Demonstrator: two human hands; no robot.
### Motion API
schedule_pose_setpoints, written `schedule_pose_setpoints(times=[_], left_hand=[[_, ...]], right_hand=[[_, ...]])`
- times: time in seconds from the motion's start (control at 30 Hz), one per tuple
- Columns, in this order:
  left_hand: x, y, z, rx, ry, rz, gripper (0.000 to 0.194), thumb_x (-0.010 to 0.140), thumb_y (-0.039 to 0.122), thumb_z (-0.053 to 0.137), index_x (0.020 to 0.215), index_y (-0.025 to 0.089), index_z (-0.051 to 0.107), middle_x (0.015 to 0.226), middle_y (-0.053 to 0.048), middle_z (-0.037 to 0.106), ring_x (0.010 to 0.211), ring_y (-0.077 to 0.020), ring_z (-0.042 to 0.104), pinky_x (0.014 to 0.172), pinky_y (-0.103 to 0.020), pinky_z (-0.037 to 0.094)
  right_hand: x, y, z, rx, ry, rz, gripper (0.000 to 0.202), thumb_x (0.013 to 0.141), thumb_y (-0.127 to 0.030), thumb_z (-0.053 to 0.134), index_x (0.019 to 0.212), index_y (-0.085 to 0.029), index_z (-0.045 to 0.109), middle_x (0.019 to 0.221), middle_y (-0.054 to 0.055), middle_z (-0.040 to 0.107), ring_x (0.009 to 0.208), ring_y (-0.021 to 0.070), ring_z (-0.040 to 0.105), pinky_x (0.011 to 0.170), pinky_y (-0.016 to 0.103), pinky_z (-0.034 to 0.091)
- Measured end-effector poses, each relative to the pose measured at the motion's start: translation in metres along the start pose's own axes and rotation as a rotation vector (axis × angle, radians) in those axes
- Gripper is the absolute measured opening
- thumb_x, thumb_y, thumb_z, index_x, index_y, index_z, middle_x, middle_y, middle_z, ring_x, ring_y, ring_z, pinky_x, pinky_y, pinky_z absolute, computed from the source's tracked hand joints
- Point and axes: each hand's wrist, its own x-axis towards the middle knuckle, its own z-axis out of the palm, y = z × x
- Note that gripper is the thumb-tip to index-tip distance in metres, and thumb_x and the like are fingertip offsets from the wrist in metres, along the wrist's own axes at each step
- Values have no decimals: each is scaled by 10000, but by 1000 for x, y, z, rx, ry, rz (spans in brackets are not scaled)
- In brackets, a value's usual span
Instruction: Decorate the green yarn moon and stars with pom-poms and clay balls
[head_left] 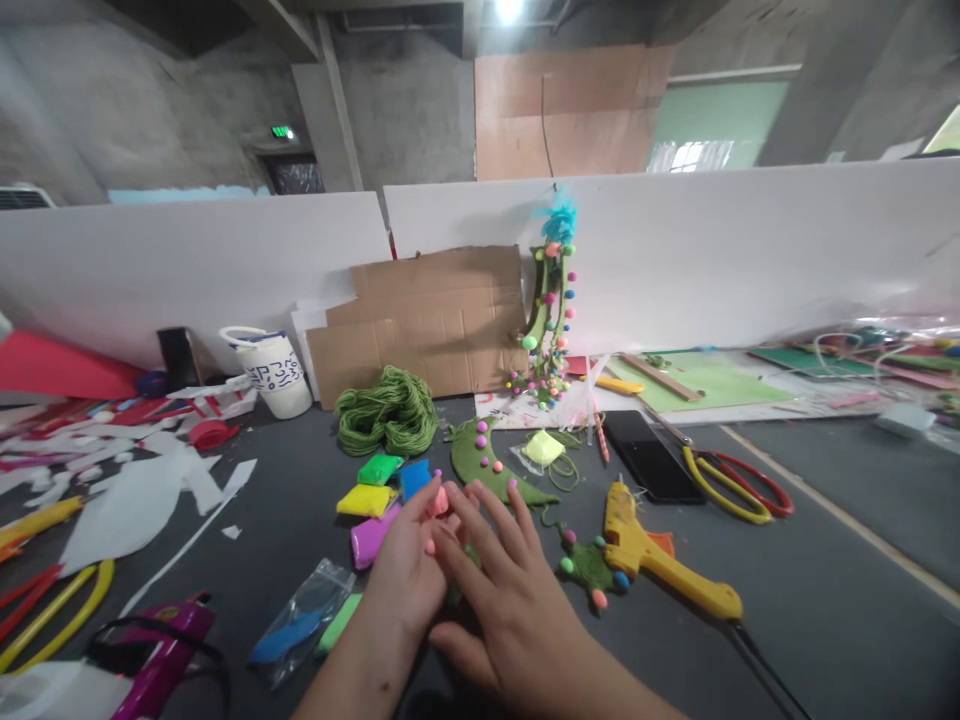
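My left hand (pixel 405 565) is turned palm up in the middle of the table, holding a lump of coral-pink modelling clay (pixel 438 501) at its fingers. A tiny coral ball (pixel 430 547) shows by the palm. Over that palm lies my right hand (pixel 506 580), fingers stretched out and slightly apart; what lies beneath them is hidden. Just beyond is a green felt crescent (pixel 472 460) dotted with pink and purple balls. A green felt star (pixel 589 567) with coloured balls on it rests to the right. Packets of clay, yellow (pixel 365 500) and purple (pixel 373 537) among them, lie left of my fingers.
A yellow glue gun (pixel 667 570), a black phone (pixel 652 455) and scissors (pixel 739 485) lie at right. Green yarn (pixel 386 410) sits before cardboard (pixel 435 320). A decorated felt hanging (pixel 551 310) stands at the back. Paper scraps (pixel 142 500) and a purple tool (pixel 169 650) are left.
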Motion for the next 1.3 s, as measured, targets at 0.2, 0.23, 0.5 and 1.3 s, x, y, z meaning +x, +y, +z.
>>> schedule_pose_setpoints(times=[0.2, 0.23, 0.5, 1.3], left_hand=[[8, 0, -8, 23, 67, 56, 121, 832, 39, 477, 813, 94, 583, 706, -60, 662, 578, -137, 667, 489, -202, 560], [9, 2, -8, 23, 73, 57, 131, 834, 33, 471, 802, 95, 581, 708, -59, 658, 575, -137, 666, 482, -205, 564], [9, 11, -1, -9, 142, 153, 203, 854, 16, 444, 694, 98, 539, 711, -59, 609, 661, -125, 674, 588, -182, 595], [2, -8, 9, 26, 112, 102, 213, 868, 49, 413, 717, 106, 552, 672, -51, 625, 651, -137, 674, 579, -219, 595]], right_hand=[[9, -8, -7, -28, -12, -89, 674, 875, -536, 415, 1399, -129, 291, 1506, 113, 168, 1371, 320, 74, 1075, 599, 51], [11, -9, -13, -24, -22, -67, 661, 872, -524, 430, 1393, -137, 303, 1506, 114, 169, 1366, 320, 106, 1077, 590, 91], [-41, 41, -67, -385, -284, 452, 581, 708, 13, 437, 1275, -113, 468, 1251, 170, 531, 991, 293, 578, 789, 402, 504], [-59, 64, -87, -117, -134, 328, 318, 825, -60, 415, 1062, -142, 610, 1006, 109, 644, 909, 234, 588, 795, 380, 489]])
